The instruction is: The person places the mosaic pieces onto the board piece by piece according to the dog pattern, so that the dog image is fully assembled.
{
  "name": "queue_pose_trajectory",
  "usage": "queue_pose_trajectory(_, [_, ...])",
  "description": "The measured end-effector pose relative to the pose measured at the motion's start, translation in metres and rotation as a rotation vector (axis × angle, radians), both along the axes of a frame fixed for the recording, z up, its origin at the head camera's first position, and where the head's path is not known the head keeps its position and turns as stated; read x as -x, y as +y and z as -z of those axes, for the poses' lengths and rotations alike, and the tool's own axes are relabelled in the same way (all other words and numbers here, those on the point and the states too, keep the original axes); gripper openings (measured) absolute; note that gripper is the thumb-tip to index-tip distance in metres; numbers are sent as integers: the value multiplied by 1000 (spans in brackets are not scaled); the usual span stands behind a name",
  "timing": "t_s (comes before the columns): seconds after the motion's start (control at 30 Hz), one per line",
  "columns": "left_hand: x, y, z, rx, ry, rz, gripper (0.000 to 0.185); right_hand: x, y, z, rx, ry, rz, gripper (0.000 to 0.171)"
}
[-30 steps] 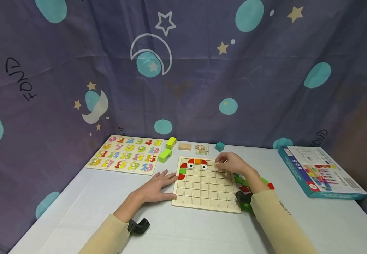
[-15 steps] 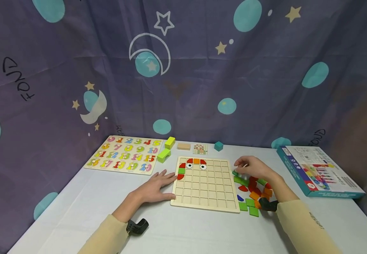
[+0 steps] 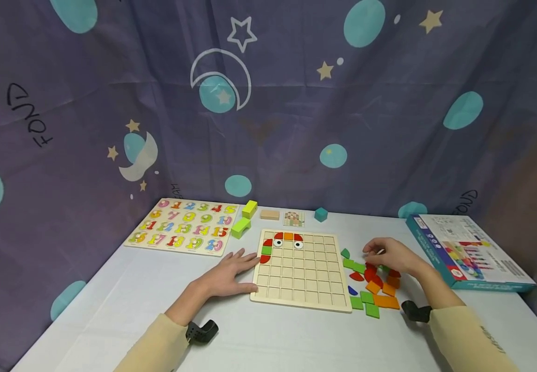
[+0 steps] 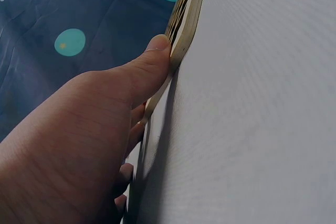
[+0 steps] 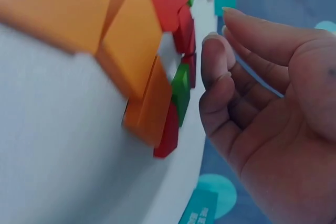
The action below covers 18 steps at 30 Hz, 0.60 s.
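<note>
From the head camera, the left hand (image 3: 231, 271) is lying flat on the table (image 3: 124, 289), fingers spread and straight, its fingertips touching the left edge of the grid board (image 3: 300, 271). It is gripping nothing. On the board, just past those fingertips, a few red, green and orange tiles (image 3: 277, 242) are sitting in the top-left cells. Beyond the left hand, a number puzzle (image 3: 184, 232) is lying, with two yellow-green blocks (image 3: 245, 218) beside it. The right hand (image 3: 389, 254) is hovering over the loose pieces (image 3: 371, 284) heaped just right of the board, its fingers loosely curled and its fingertips close above the red and green ones; whether it is pinching a piece is not showing from here. To the right of that hand a box (image 3: 470, 250) is resting. A wooden block (image 3: 270, 214), a card (image 3: 294, 218) and a teal cube (image 3: 321, 214) are sitting beyond the board, near the curtain (image 3: 296, 103).

At the left wrist, the thumb (image 4: 142, 72) is pressing against the side of the board (image 4: 185, 30), while the other fingers are lying straight on the table (image 4: 252, 129).

At the right wrist, the hand (image 5: 268, 108) is hanging relaxed beside the pieces (image 5: 152, 72), fingers slightly bent and holding nothing, a fingertip just beside a green piece (image 5: 181, 92) without clearly touching it.
</note>
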State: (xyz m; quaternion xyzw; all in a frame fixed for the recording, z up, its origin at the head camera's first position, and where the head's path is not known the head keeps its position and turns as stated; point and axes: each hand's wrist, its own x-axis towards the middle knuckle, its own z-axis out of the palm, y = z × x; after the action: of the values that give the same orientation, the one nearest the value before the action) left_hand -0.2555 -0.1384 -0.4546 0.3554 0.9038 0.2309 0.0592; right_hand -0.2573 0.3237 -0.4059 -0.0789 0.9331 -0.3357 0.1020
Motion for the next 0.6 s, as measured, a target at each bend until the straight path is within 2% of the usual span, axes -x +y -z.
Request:
queue_pose_trajectory(0.33, [0,0,0,2,1,0,78,1,11,7,-47,21,-11,23])
queue_pose_trajectory(0.6, [0,0,1,9,10,-3,79,5,7,7,-116,-9,9,24])
